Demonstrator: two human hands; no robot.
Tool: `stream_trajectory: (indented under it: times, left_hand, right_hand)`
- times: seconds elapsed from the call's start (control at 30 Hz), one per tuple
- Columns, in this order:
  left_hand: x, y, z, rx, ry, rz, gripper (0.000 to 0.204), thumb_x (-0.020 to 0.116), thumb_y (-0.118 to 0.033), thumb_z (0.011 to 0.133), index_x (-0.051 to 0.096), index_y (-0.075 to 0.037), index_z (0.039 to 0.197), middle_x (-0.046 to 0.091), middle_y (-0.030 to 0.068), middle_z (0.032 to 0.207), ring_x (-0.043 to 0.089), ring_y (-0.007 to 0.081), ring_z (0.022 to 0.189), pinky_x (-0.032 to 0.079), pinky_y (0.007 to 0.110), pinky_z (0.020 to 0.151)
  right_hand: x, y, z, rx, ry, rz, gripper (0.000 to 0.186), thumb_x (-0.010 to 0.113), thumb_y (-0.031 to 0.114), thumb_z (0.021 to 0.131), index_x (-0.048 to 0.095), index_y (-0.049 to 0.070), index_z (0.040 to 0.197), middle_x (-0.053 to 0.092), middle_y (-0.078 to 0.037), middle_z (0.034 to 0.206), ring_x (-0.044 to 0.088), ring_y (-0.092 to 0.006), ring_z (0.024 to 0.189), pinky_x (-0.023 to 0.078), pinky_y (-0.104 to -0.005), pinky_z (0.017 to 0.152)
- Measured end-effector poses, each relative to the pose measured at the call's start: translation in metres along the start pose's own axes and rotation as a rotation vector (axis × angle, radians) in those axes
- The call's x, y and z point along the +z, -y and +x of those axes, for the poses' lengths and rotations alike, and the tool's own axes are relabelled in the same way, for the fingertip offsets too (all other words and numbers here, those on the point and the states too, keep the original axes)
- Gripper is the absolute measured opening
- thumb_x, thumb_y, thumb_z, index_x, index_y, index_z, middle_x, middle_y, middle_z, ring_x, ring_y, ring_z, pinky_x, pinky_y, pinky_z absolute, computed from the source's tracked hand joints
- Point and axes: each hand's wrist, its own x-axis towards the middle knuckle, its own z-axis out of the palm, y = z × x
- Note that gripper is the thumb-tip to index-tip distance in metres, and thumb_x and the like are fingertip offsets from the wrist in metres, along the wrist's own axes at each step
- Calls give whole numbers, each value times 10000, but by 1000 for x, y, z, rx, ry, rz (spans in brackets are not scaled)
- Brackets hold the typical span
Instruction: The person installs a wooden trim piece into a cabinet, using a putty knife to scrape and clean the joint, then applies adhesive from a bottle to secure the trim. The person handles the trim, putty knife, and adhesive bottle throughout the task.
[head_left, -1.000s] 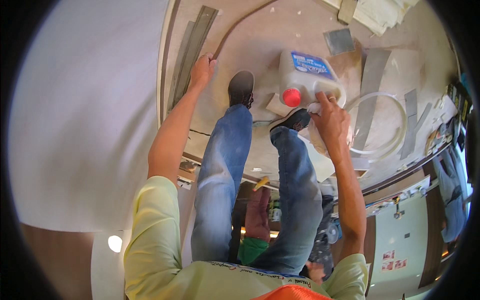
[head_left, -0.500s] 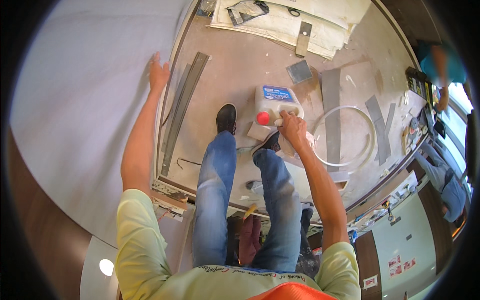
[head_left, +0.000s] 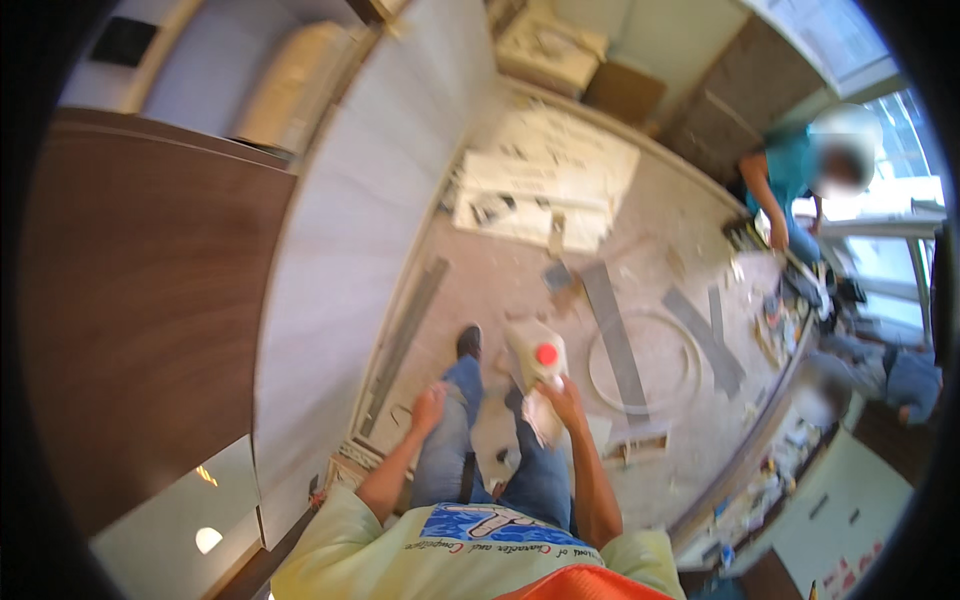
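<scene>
In my right hand (head_left: 562,398) is a whitish plastic jug (head_left: 527,343) with a red cap, its fingers closed at the neck and handle. The jug is tilted, cap end toward me, in front of my right leg. A pale, crumpled-looking patch shows just below that hand; what it is I cannot make out. My left hand (head_left: 428,408) hangs over my left thigh, away from the jug. Motion smears its fingers, and nothing can be seen in it.
Grey strips (head_left: 615,340), a coiled white band (head_left: 690,370) and white sheets (head_left: 545,185) lie on the dusty floor. A long grey panel (head_left: 335,250) runs along my left. A person in teal (head_left: 790,175) bends at the far right, beside a cluttered edge.
My left hand has come off the pale panel and down beside my leg. The jug has been lifted toward me in my right hand. My view has tipped up, showing more of the room.
</scene>
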Motion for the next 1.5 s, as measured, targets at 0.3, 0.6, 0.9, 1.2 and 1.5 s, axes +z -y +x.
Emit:
stream_trajectory:
  times: [0.3, 0.6, 0.9, 1.2, 1.5]
  left_hand:
    - [-89, -130, -43, 147, -95, -66, 326, 603, -200, 926, 699, -174, 1236, 676, 118, 751, 646, 257, 678, 505, 417, 665]
    - [-140, -192, -15, 360, -265, -73, 336, 571, -227, 978, 677, -172, 1292, 717, 122, 877, 685, 310, 810, 532, 449, 771]
    - [-186, -319, 59, 546, 11, 16, 382, 574, -238, 976, 634, -140, 1341, 714, 163, 944, 686, 341, 850, 530, 453, 793]
    - [-238, -430, 129, 698, 33, -23, 355, 527, -311, 1015, 672, -93, 1255, 721, 210, 1125, 695, 366, 1034, 538, 441, 897]
    - [-236, -471, 223, 415, -39, -536, 493, 513, -473, 1040, 713, -22, 1040, 731, 119, 952, 680, 193, 853, 530, 358, 761]
  right_hand:
    - [-77, 31, -64, -158, -207, 182, 376, 770, 136, 861, 658, -3, 1192, 714, -109, 1034, 679, -201, 846, 556, -359, 750]
    - [-143, 43, -66, -195, -307, 411, 431, 778, 142, 813, 654, -40, 1183, 697, -156, 1039, 678, -264, 892, 547, -401, 770]
    - [-93, 160, -2, -134, -323, 619, 381, 756, 122, 845, 648, -25, 1180, 697, -138, 1024, 688, -244, 862, 560, -390, 745]
    - [-41, 341, 94, -256, -18, 705, 287, 697, 131, 899, 624, 24, 1155, 696, -94, 937, 693, -229, 762, 578, -391, 672]
    - [-19, 505, 108, -372, 251, 296, 409, 768, 194, 884, 640, 2, 1221, 715, -102, 1035, 689, -190, 874, 563, -341, 752]
